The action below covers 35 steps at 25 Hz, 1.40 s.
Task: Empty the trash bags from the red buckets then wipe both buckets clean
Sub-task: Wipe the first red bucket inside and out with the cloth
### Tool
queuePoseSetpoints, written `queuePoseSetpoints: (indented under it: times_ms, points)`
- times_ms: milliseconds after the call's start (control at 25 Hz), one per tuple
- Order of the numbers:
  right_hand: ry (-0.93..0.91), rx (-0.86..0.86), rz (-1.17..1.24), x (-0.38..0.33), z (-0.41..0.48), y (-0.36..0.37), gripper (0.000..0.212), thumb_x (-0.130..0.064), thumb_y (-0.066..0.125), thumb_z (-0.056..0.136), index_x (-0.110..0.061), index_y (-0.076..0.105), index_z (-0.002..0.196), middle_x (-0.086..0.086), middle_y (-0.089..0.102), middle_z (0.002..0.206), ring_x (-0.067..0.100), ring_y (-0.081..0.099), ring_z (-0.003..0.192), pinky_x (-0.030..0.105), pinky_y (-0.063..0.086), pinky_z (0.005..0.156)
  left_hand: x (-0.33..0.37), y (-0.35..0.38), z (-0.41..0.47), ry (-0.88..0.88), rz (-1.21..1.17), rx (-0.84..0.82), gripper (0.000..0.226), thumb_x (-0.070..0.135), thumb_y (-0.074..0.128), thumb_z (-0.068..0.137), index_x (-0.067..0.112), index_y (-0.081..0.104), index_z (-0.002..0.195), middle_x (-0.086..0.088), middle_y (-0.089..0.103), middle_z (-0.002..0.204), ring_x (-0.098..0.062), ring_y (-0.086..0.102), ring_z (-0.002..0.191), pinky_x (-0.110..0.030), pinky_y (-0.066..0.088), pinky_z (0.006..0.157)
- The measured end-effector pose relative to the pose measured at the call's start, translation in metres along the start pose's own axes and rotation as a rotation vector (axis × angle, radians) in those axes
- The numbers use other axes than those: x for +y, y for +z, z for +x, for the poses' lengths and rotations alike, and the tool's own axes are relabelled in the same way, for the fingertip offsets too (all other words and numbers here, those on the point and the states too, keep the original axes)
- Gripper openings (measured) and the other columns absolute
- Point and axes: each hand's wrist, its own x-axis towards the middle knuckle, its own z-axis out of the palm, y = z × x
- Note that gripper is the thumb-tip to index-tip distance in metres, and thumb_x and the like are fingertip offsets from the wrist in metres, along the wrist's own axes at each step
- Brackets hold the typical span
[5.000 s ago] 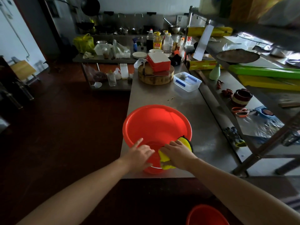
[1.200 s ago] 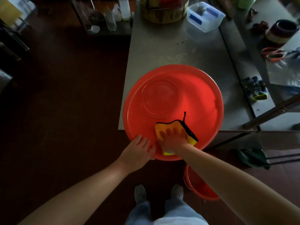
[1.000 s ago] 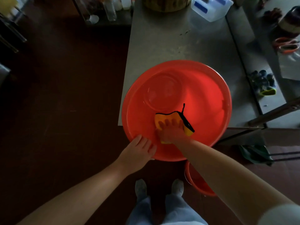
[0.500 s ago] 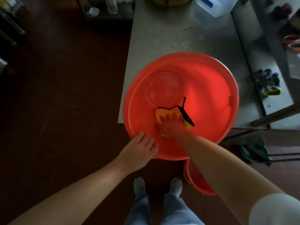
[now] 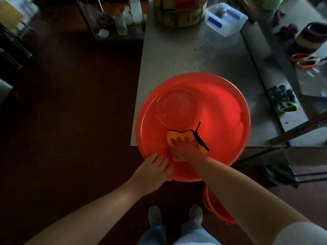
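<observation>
Here the red bucket [image 5: 212,103] sits tilted at the near edge of the metal surface [image 5: 185,55], its mouth turned up toward the person and its near rim hanging out past the edge. The right hand [image 5: 184,149] is inside it, fingers [image 5: 178,139] spread flat and pressing a yellow cloth [image 5: 172,137] against the near inner wall, just below the round bottom. The left hand [image 5: 150,174] curls over the near rim, holding it. The main risk seems to be the bucket slipping: it looks to rest on little more than its far side, so a hard downward stroke with the cloth could tip it off the surface if the left hand loosens. The wall may be smooth or damp, so the cloth could bunch and skid rather than wipe, leaving patches. A second red bucket [image 5: 219,211] stands on the floor by the person's feet, partly hidden under the right arm; a falling bucket would likely land on it. Whether that one has been wiped cannot be told.
</observation>
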Motion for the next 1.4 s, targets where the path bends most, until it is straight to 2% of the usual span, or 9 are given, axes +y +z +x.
queuePoseSetpoints:
  times_ms: [160, 400, 520, 680, 800, 960, 1040, 1160, 1400]
  points:
    - [-0.098, -0.010, -0.025, -0.004, 0.017, 0.001, 0.066, -0.064, 0.022, 0.102, -0.037, 0.007, 0.161, -0.001, 0.003, 0.170, 0.032, 0.004, 0.155, 0.058, 0.004, 0.122, -0.002, 0.005, -0.007, -0.021, 0.009, 0.015, 0.050, 0.056, 0.063, 0.087, 0.018, 0.066, 0.119, -0.007, 0.067, 0.105, -0.027, 0.063, 0.096, -0.046, 0.039, 0.093]
    - [0.054, 0.301, -0.180, 0.075, 0.018, -0.024, 0.062, -0.043, 0.048, 0.097, -0.017, 0.039, 0.153, 0.017, 0.020, 0.165, 0.034, 0.013, 0.153, 0.042, 0.004, 0.124, 0.004, 0.009, -0.004, 0.001, -0.024, -0.033, 0.039, 0.037, 0.049, 0.100, 0.008, 0.056, 0.125, -0.016, 0.063, 0.112, -0.035, 0.058, 0.103, -0.050, 0.035, 0.098]
    - [0.046, 0.184, -0.269, 0.061, 0.011, -0.012, 0.060, -0.050, 0.039, 0.101, -0.023, 0.038, 0.154, 0.016, 0.019, 0.165, 0.037, 0.010, 0.153, 0.051, 0.000, 0.124, 0.006, 0.012, 0.000, 0.020, -0.012, -0.023, 0.038, 0.036, 0.047, 0.101, 0.007, 0.055, 0.123, -0.017, 0.063, 0.112, -0.035, 0.057, 0.103, -0.050, 0.035, 0.099]
    - [-0.048, -0.055, 0.149, -0.002, 0.014, -0.009, 0.065, -0.058, 0.024, 0.100, -0.031, 0.019, 0.159, 0.008, 0.010, 0.168, 0.036, 0.007, 0.153, 0.059, 0.004, 0.121, 0.006, 0.012, 0.010, 0.028, 0.010, 0.038, 0.041, 0.045, 0.052, 0.099, 0.011, 0.061, 0.117, -0.013, 0.065, 0.104, -0.032, 0.059, 0.094, -0.046, 0.039, 0.094]
    - [-0.119, -0.039, -0.014, -0.006, 0.012, -0.010, 0.060, -0.056, 0.018, 0.105, -0.035, 0.014, 0.160, 0.005, 0.012, 0.168, 0.034, 0.014, 0.153, 0.056, 0.010, 0.121, 0.003, 0.006, 0.010, -0.014, 0.006, 0.056, 0.045, 0.051, 0.057, 0.092, 0.014, 0.064, 0.116, -0.011, 0.066, 0.100, -0.031, 0.063, 0.089, -0.045, 0.044, 0.088]
    - [-0.066, 0.223, -0.381, 0.051, -0.001, -0.026, 0.049, -0.048, 0.035, 0.103, -0.025, 0.050, 0.145, 0.013, 0.046, 0.150, 0.030, 0.035, 0.142, 0.047, 0.012, 0.122, -0.001, 0.000, 0.010, -0.011, 0.001, 0.011, 0.047, 0.053, 0.051, 0.094, 0.012, 0.061, 0.116, -0.012, 0.065, 0.103, -0.031, 0.065, 0.090, -0.045, 0.051, 0.087]
    - [0.021, 0.245, -0.349, 0.072, -0.003, -0.039, 0.047, -0.041, 0.042, 0.101, -0.019, 0.054, 0.142, 0.016, 0.041, 0.153, 0.030, 0.027, 0.147, 0.044, 0.004, 0.124, -0.003, -0.001, 0.013, 0.002, 0.011, 0.003, 0.046, 0.053, 0.051, 0.095, 0.012, 0.060, 0.114, -0.012, 0.065, 0.104, -0.032, 0.065, 0.091, -0.044, 0.052, 0.085]
    - [0.040, 0.226, -0.458, 0.064, -0.010, -0.029, 0.052, -0.047, 0.040, 0.101, -0.022, 0.050, 0.145, 0.017, 0.035, 0.157, 0.035, 0.020, 0.150, 0.050, 0.001, 0.124, -0.002, 0.000, 0.017, 0.021, 0.004, 0.008, 0.044, 0.053, 0.048, 0.098, 0.013, 0.060, 0.112, -0.012, 0.065, 0.103, -0.031, 0.064, 0.087, -0.044, 0.051, 0.083]
    - [-0.103, -0.044, -0.204, 0.009, -0.028, -0.010, 0.059, -0.048, 0.028, 0.105, -0.034, 0.012, 0.160, 0.009, 0.013, 0.167, 0.038, 0.014, 0.152, 0.058, 0.012, 0.119, 0.000, 0.005, 0.014, 0.064, -0.004, 0.005, 0.044, 0.053, 0.055, 0.094, 0.013, 0.061, 0.111, -0.011, 0.065, 0.102, -0.030, 0.064, 0.085, -0.043, 0.051, 0.081]
